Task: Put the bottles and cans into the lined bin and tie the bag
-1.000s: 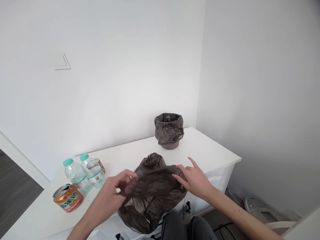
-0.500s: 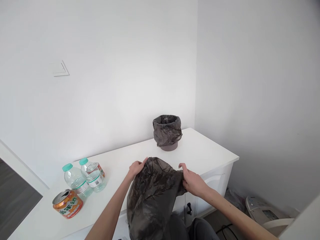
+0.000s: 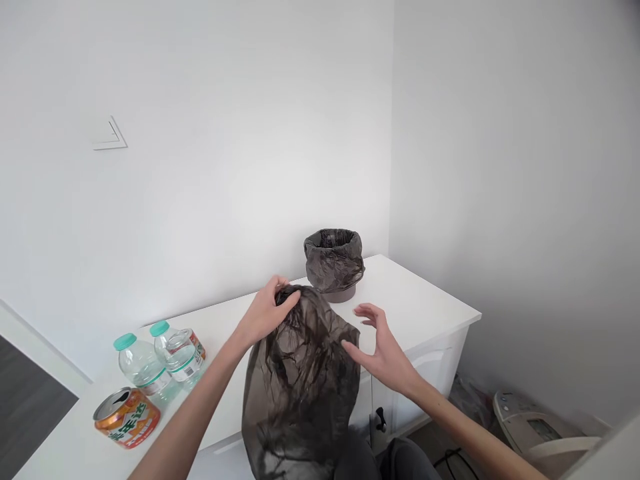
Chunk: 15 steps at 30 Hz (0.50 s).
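Observation:
A dark translucent plastic trash bag (image 3: pixel 305 380) hangs in front of the cabinet, its top edge bunched up. My left hand (image 3: pixel 270 308) pinches the bag's gathered top between thumb and fingers. Beside the bag's right edge, my right hand (image 3: pixel 383 347) has its fingers apart, the thumb near or touching the plastic. Behind them stands a small trash bin (image 3: pixel 341 295), its rim and sides covered by another dark bag (image 3: pixel 334 263) folded over the edge.
On the white cabinet top (image 3: pixel 420 300), at left, stand an opened orange drink can (image 3: pixel 127 419), two clear bottles (image 3: pixel 145 367) with green caps and a partly hidden can (image 3: pixel 197 343). A beige appliance (image 3: pixel 530 423) lies on the floor at right.
My left hand has risen with the bag's top edge, stretching the bag taller. My right hand has loosened from the bag and its fingers have spread.

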### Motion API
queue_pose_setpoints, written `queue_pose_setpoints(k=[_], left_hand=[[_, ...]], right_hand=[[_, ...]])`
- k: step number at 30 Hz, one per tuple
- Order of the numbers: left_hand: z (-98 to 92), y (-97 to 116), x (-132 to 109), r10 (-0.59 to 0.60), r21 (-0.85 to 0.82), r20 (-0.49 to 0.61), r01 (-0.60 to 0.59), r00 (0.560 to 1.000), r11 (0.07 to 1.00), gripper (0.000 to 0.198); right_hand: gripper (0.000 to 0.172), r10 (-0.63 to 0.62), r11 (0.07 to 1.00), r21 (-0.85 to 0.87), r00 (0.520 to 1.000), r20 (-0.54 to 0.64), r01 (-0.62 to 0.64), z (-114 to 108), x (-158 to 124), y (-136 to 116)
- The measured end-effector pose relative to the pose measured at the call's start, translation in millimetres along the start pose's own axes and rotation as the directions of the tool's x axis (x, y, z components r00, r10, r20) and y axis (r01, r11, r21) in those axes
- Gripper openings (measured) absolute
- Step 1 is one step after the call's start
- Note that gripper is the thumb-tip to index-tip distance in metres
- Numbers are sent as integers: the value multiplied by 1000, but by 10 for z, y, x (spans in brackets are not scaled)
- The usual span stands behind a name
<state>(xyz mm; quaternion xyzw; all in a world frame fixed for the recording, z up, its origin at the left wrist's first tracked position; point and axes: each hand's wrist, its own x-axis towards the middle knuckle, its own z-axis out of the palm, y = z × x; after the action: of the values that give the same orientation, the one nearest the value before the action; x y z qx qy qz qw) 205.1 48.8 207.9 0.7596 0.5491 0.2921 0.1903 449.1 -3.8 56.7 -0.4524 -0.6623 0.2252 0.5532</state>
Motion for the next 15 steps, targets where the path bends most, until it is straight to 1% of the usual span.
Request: queue_pose_setpoints(k=[1, 2, 3, 4, 5, 6, 7, 8, 9, 10, 11, 13, 15], left_hand=[[-114, 208, -75, 156, 13, 43, -157, 987, 988, 32], [-218, 407, -149, 267, 6, 101, -268, 959, 963, 29], [-314, 584, -215, 322, -6, 149, -325, 935, 946, 28], [-399, 727, -270, 357, -14, 162, -360, 920, 933, 27], [-475, 831, -312, 366, -26, 143, -366, 920, 930, 27], [-541, 893, -340, 352, -35, 87, -351, 932, 936, 28], [-597, 915, -353, 320, -48, -3, -320, 947, 946, 30], [-643, 900, -354, 271, -66, -112, -279, 956, 958, 32], [-680, 855, -344, 210, -88, -223, -235, 952, 968, 33], [-708, 784, -327, 145, -112, -325, -190, 935, 975, 35], [-725, 691, -305, 80, -138, -402, -146, 912, 980, 36], [-723, 456, -253, -33, -200, -482, -73, 876, 977, 39], [-666, 172, -204, -148, -297, -500, -9, 853, 955, 45]], right_hand=[[79, -23, 1000, 18, 998, 65, 22, -9, 49, -98], [91, -36, 999, 31, 990, 133, 33, -31, 113, -181], [98, -39, 999, 34, 980, 194, 33, -61, 187, -243], [97, -31, 999, 26, 968, 249, 26, -95, 263, -280], [87, -13, 1000, 9, 955, 295, 11, -128, 332, -290], [72, 15, 1000, -10, 944, 329, -13, -159, 388, -278], [55, 49, 999, -18, 935, 352, -46, -186, 426, -250], [42, 84, 996, -2, 926, 369, -90, -208, 444, -213], [35, 117, 989, 43, 916, 383, -145, -226, 444, -172], [34, 146, 971, 118, 905, 400, -209, -240, 429, -133], [34, 172, 935, 215, 891, 421, -281, -252, 406, -99], [38, 221, 812, 404, 863, 454, -421, -265, 361, -50], [44, 305, 681, 519, 845, 439, -516, -266, 356, -16]])
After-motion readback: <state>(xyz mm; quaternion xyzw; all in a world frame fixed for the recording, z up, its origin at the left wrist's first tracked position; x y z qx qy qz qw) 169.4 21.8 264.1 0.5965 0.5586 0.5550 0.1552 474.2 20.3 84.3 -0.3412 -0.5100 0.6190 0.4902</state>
